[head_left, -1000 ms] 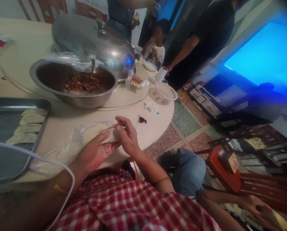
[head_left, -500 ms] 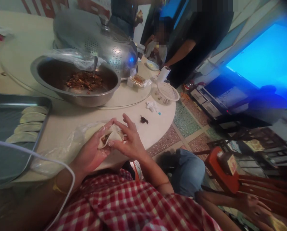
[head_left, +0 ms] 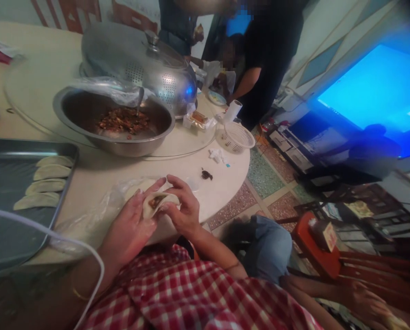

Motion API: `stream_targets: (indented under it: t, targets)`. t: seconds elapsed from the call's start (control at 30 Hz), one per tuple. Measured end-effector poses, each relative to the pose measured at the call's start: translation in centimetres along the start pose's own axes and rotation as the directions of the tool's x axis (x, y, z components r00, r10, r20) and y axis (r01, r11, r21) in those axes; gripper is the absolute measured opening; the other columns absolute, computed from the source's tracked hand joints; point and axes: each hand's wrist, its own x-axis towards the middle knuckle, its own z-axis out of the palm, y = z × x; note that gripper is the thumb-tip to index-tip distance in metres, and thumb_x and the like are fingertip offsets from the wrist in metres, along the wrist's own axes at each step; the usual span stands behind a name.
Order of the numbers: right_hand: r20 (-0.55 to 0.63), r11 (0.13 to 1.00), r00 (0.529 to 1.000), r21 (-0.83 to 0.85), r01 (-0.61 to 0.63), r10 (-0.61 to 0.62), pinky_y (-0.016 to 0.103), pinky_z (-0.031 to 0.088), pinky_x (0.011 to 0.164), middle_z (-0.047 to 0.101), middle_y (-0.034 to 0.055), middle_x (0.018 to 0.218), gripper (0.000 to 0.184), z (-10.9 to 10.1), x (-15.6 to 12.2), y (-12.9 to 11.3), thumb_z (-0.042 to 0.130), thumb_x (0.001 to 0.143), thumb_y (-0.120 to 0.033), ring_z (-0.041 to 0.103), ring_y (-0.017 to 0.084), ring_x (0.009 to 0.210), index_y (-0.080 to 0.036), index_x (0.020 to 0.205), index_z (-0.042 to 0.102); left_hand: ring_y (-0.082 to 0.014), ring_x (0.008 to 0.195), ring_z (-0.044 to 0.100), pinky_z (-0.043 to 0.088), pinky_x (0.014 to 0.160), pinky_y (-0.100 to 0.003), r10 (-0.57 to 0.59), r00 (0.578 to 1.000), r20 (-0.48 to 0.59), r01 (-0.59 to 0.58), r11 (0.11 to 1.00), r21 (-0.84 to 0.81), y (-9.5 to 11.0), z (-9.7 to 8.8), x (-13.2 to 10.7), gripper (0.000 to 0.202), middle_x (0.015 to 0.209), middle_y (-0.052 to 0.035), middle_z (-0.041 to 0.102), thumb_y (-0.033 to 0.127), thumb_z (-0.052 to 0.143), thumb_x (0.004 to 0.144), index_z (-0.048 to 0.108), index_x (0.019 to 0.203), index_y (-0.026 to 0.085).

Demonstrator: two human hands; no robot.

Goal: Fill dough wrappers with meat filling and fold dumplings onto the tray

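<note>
A round dumpling wrapper (head_left: 156, 202) with brown filling in its middle rests between both my hands above the near table edge. My left hand (head_left: 129, 227) cups it from below, fingers curled up round its left side. My right hand (head_left: 181, 207) pinches its right edge with thumb and fingertips. Under my hands lies a clear plastic bag of wrappers (head_left: 122, 197). A steel bowl (head_left: 115, 140) of brown minced filling with a spoon in it stands further back.
A metal tray (head_left: 5, 220) at the left carries several folded dumplings (head_left: 45, 181). Behind the bowl a perforated steel lid (head_left: 136, 59) lies on the glass turntable. A white basket (head_left: 237, 137), tissue and a dark scrap (head_left: 207, 174) lie at the right. Other people stand beyond the table.
The wrapper, flat-closed between my hands a second ago, now lies opened up with filling showing. Both hands have shifted slightly toward me and the view has tilted.
</note>
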Motion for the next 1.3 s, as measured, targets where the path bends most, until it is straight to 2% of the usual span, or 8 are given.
stream_targets:
  t: [0.13,0.23,0.33,0.6,0.87,1.03,1.2,1.3]
  targets:
    - [-0.071,0.951,0.972,0.233,-0.202,0.223,0.041,0.059,0.093,0.077,0.0074,0.102,0.034,1.2,-0.7,-0.2,0.075,0.08,-0.054,0.073,0.023,0.096,-0.024,0.095,0.068,-0.0255,0.108,0.067,0.056,0.093,-0.037,0.125,0.992,-0.031,-0.119,0.979,0.164,-0.2,-1.8,0.1,0.038,0.107,-0.0042,0.075,0.049,0.069,0.083,0.07,0.112,0.026]
    - [0.023,0.813,0.885,0.384,-0.437,0.465,0.033,0.063,0.067,0.073,-0.0013,0.078,0.043,1.6,-1.1,-0.3,0.08,0.072,-0.059,0.07,0.016,0.065,-0.025,0.095,0.065,-0.0222,0.092,0.069,0.055,0.078,-0.03,0.185,0.979,-0.083,-0.156,0.949,0.275,0.0,-3.3,0.5,0.036,0.097,-0.0026,0.075,0.046,0.078,0.074,0.071,0.102,0.024]
    - [0.122,0.693,0.822,0.478,-0.54,0.557,0.03,0.064,0.065,0.074,-0.0029,0.083,0.052,1.7,-1.2,-0.6,0.087,0.063,-0.057,0.07,0.013,0.066,-0.026,0.099,0.067,-0.0178,0.077,0.067,0.053,0.069,-0.026,0.212,0.971,-0.114,-0.156,0.915,0.373,0.4,-4.2,1.0,0.039,0.083,-0.001,0.074,0.045,0.084,0.067,0.072,0.096,0.022]
    - [0.147,0.716,0.826,0.431,-0.549,0.544,0.033,0.065,0.072,0.076,0.0003,0.088,0.043,1.3,-1.5,-1.8,0.08,0.073,-0.059,0.071,0.013,0.072,-0.024,0.096,0.075,-0.0174,0.073,0.065,0.052,0.07,-0.029,0.352,0.935,-0.035,-0.261,0.753,0.604,1.5,-4.6,1.4,0.032,0.076,-0.0011,0.072,0.044,0.084,0.063,0.071,0.08,0.02]
    - [0.049,0.856,0.914,0.331,-0.396,0.404,0.031,0.065,0.071,0.074,0.003,0.102,0.033,1.3,-2.0,-1.3,0.073,0.082,-0.056,0.07,0.013,0.079,-0.026,0.094,0.077,-0.0142,0.072,0.062,0.049,0.068,-0.024,0.273,0.958,0.09,-0.262,0.701,0.664,2.7,-4.1,1.0,0.018,0.074,0.0043,0.071,0.038,0.077,0.073,0.072,0.077,0.021]
    - [0.014,0.794,0.868,0.396,-0.461,0.497,0.029,0.064,0.067,0.073,0.0007,0.089,0.039,1.3,-1.5,-1.1,0.076,0.076,-0.06,0.066,0.011,0.068,-0.024,0.089,0.075,-0.017,0.075,0.063,0.05,0.07,-0.026,0.338,0.934,0.116,-0.295,0.544,0.786,2.8,-3.9,1.1,0.021,0.076,0.0016,0.072,0.042,0.075,0.072,0.071,0.074,0.021]
    - [0.007,0.766,0.858,0.447,-0.462,0.513,0.026,0.063,0.064,0.071,-0.0004,0.084,0.038,1.3,-1.2,-1.4,0.079,0.073,-0.06,0.065,0.009,0.065,-0.023,0.084,0.074,-0.0195,0.075,0.064,0.051,0.072,-0.03,0.364,0.929,0.061,-0.253,0.507,0.824,2.6,-4.0,1.5,0.036,0.084,-0.0016,0.074,0.05,0.077,0.069,0.073,0.091,0.023]
    - [0.001,0.779,0.865,0.434,-0.452,0.502,0.026,0.063,0.065,0.071,-0.0001,0.085,0.039,1.4,-1.2,-1.4,0.078,0.073,-0.06,0.066,0.01,0.068,-0.024,0.084,0.075,-0.0207,0.078,0.064,0.05,0.078,-0.032,0.346,0.932,0.109,-0.268,0.455,0.849,2.7,-4.1,1.8,0.031,0.084,-0.0025,0.072,0.051,0.075,0.071,0.073,0.083,0.023]
